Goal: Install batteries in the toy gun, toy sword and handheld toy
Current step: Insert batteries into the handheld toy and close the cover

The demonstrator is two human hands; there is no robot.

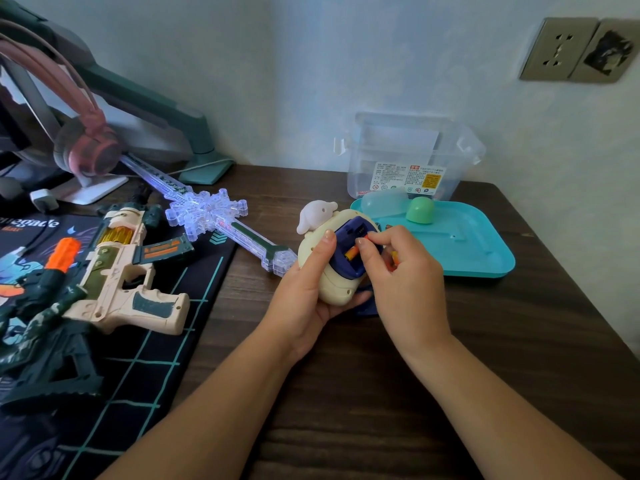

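Note:
My left hand (304, 289) grips the cream handheld toy (334, 284), back side up, with its dark blue battery compartment (346, 242) open. An orange battery (351, 252) lies in the compartment, and the fingertips of my right hand (405, 271) pinch its end. Another orange battery (394, 259) shows inside my right palm. The toy gun (114, 275), cream and dark green with an orange muzzle, lies on the mat at left. The clear toy sword (214, 216) lies diagonally behind it, its blade lit.
A teal tray (478, 251) at right holds a green capsule (419, 210) and a clear lid. Behind it stands a clear plastic box (412, 157). A dark printed mat (156, 358) covers the table's left; pink headphones (86, 147) and a monitor arm are at back left.

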